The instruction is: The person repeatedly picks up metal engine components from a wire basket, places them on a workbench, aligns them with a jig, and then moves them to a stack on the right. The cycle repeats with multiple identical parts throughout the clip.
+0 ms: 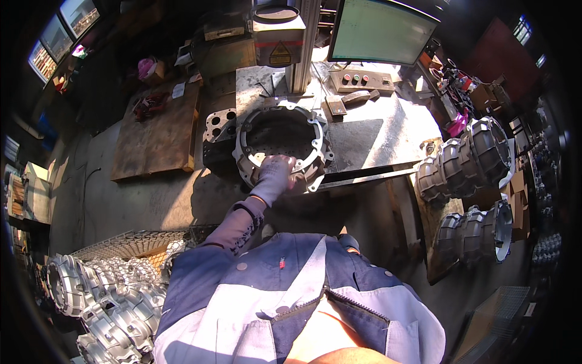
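A large ring-shaped cast metal housing (247, 165), with bolt lugs round its flange and a wide dark opening, sits at the left end of the workbench. My left hand (276, 173), in a pale glove, is closed over the near rim of this housing. Its fingertips are partly hidden against the metal. Left of the housing is a dark block with a plate of round holes (220, 125) on top. My right hand is out of sight.
Behind the housing stands a column beside a boxed machine head (279, 39). A monitor (382, 31) and a button panel (362, 80) are at the back. Silver housings stand stacked at right (464, 161) and lower left (124, 303). A brown table (154, 136) is left.
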The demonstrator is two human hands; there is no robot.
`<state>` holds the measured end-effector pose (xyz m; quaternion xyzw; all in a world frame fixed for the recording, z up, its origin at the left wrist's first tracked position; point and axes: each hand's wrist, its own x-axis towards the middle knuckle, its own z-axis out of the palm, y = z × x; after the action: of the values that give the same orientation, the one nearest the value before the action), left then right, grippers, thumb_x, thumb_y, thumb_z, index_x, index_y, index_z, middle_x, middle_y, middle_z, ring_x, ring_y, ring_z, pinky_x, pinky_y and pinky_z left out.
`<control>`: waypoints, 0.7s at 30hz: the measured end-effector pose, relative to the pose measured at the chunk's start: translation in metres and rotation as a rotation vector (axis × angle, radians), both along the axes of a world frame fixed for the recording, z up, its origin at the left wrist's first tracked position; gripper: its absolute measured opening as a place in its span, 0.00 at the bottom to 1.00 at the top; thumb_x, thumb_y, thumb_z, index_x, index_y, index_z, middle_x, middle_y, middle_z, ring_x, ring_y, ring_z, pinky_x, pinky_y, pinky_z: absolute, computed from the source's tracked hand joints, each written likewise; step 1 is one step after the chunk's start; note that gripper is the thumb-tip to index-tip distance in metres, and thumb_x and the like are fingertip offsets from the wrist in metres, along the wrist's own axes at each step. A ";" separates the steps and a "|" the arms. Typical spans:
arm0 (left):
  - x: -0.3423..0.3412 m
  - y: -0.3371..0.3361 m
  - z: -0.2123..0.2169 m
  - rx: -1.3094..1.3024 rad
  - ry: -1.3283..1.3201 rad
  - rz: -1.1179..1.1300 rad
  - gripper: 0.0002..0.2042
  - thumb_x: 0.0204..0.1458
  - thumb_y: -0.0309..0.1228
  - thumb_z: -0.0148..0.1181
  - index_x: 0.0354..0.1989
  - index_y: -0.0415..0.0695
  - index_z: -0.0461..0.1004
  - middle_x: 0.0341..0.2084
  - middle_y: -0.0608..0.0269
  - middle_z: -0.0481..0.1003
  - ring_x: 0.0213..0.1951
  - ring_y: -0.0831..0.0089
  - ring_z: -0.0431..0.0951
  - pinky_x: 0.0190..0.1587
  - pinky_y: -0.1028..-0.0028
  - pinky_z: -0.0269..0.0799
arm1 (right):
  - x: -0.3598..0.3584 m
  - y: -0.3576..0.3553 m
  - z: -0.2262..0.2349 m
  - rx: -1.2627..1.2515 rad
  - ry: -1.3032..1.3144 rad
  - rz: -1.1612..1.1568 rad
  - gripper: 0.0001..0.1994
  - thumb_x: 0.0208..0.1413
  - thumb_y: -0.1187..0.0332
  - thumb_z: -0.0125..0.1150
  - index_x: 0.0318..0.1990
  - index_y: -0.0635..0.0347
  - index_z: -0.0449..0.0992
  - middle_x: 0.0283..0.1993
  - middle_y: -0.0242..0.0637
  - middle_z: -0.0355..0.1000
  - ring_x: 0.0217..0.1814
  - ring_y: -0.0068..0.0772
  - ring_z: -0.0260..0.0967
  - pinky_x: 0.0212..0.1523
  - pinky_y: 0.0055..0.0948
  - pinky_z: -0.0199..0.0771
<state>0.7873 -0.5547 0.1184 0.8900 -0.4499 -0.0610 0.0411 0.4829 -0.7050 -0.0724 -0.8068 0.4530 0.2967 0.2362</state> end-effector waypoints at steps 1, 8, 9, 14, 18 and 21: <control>0.000 -0.001 0.000 0.014 0.027 0.014 0.22 0.44 0.46 0.67 0.44 0.48 0.74 0.41 0.58 0.78 0.49 0.63 0.77 0.54 0.63 0.68 | -0.005 -0.002 -0.003 0.047 0.000 0.013 0.30 0.53 0.42 0.55 0.54 0.57 0.77 0.56 0.47 0.74 0.60 0.49 0.70 0.59 0.42 0.70; 0.001 -0.002 -0.001 -0.064 0.060 0.041 0.20 0.44 0.45 0.65 0.42 0.48 0.75 0.40 0.56 0.78 0.49 0.61 0.77 0.54 0.63 0.68 | 0.054 -0.016 0.011 0.431 -0.504 -0.262 0.22 0.55 0.48 0.62 0.38 0.62 0.81 0.32 0.42 0.80 0.30 0.41 0.77 0.39 0.36 0.75; 0.001 -0.001 -0.001 -0.056 0.061 0.036 0.19 0.43 0.45 0.66 0.41 0.48 0.75 0.40 0.56 0.78 0.49 0.61 0.77 0.54 0.63 0.68 | 0.072 -0.015 0.019 0.638 -0.627 -0.318 0.23 0.56 0.46 0.62 0.42 0.59 0.79 0.36 0.41 0.79 0.35 0.40 0.77 0.41 0.36 0.75; 0.002 0.001 -0.002 -0.114 0.017 0.007 0.19 0.39 0.41 0.70 0.39 0.48 0.75 0.37 0.57 0.79 0.46 0.61 0.78 0.51 0.63 0.70 | 0.131 0.015 0.066 1.283 -0.724 -0.857 0.25 0.62 0.48 0.57 0.55 0.59 0.67 0.43 0.39 0.73 0.38 0.33 0.71 0.42 0.32 0.74; 0.003 0.002 -0.005 -0.134 0.036 -0.010 0.19 0.36 0.40 0.72 0.37 0.47 0.75 0.35 0.58 0.79 0.45 0.61 0.79 0.50 0.64 0.71 | 0.145 0.046 0.078 1.376 -0.790 -1.138 0.24 0.63 0.49 0.56 0.58 0.55 0.65 0.39 0.37 0.69 0.40 0.33 0.70 0.43 0.31 0.74; 0.004 0.001 -0.009 -0.184 0.003 -0.042 0.19 0.35 0.38 0.73 0.37 0.47 0.75 0.35 0.59 0.80 0.45 0.61 0.79 0.49 0.63 0.71 | 0.146 0.056 0.072 1.402 -0.928 -0.810 0.26 0.57 0.45 0.61 0.54 0.53 0.69 0.38 0.35 0.69 0.38 0.30 0.69 0.39 0.35 0.73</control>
<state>0.7916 -0.5535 0.1095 0.8727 -0.4722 -0.0216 0.1222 0.6289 -0.6488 -0.0004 -0.2981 0.2777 0.0454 0.9121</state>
